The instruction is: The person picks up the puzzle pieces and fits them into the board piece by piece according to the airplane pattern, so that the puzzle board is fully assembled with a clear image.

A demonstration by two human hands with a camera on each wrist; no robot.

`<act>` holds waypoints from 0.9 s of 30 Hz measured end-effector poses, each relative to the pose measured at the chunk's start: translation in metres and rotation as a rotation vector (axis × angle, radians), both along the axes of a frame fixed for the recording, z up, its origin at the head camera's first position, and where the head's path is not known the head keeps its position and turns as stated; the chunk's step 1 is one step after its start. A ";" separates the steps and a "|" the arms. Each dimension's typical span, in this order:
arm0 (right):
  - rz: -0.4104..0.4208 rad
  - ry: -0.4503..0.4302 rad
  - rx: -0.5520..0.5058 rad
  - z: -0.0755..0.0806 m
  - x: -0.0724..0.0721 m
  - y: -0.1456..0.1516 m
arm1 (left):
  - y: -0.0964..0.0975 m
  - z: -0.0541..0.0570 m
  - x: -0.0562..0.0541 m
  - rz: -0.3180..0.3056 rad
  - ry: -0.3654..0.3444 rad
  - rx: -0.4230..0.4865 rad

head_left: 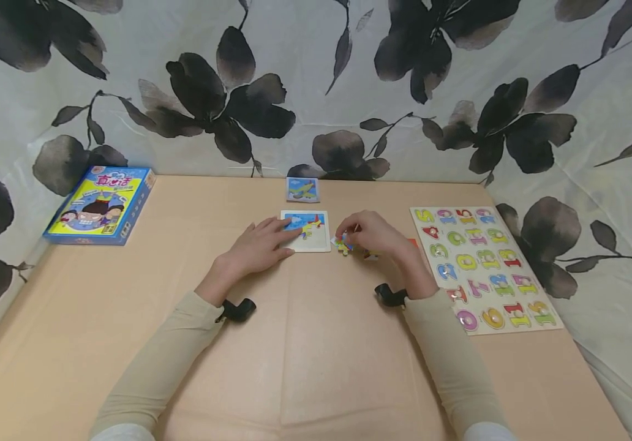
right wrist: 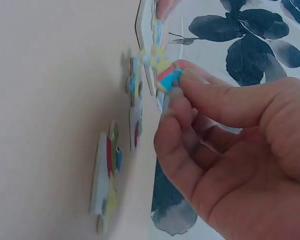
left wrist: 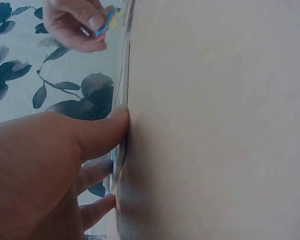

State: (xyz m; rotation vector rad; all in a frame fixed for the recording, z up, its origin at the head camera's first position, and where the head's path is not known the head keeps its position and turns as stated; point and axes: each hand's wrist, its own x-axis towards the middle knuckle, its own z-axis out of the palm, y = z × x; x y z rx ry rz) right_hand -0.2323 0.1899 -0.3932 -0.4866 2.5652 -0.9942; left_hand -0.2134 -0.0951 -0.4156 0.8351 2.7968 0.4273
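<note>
— What is in hand at the table?

— A small red-and-blue puzzle piece, pinched by the right hand and raised just beside a white-bordered puzzle board

— What lies around it, or in the way?

— Loose pieces sit near the right hand, which hides some from the head camera; the left hand covers part of the board. A small picture panel lies behind, a letter board at right, a blue-edged box at far left, flowered cloth beyond

— Which way does the piece point?

— Tilted, a thin slanting strip in the left wrist view; blur keeps its long axis from being told. The board lies flat, looking wider than deep

— And the hands?

— Right: thumb and fingertips hold the piece, other fingers curled. Left: grasping nothing, fingers spread across the board, thumb touching its edge. Both forearms, in beige sleeves, reach forward from the near side
</note>
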 end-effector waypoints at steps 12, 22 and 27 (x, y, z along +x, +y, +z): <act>-0.192 0.027 -0.190 -0.012 -0.011 -0.031 | -0.001 -0.002 -0.001 -0.005 0.019 -0.001; -0.329 0.048 -0.220 -0.022 -0.019 -0.059 | -0.002 -0.004 -0.004 -0.001 0.016 -0.021; -0.356 0.053 -0.155 -0.023 -0.019 -0.063 | -0.001 -0.003 -0.004 -0.003 0.010 -0.014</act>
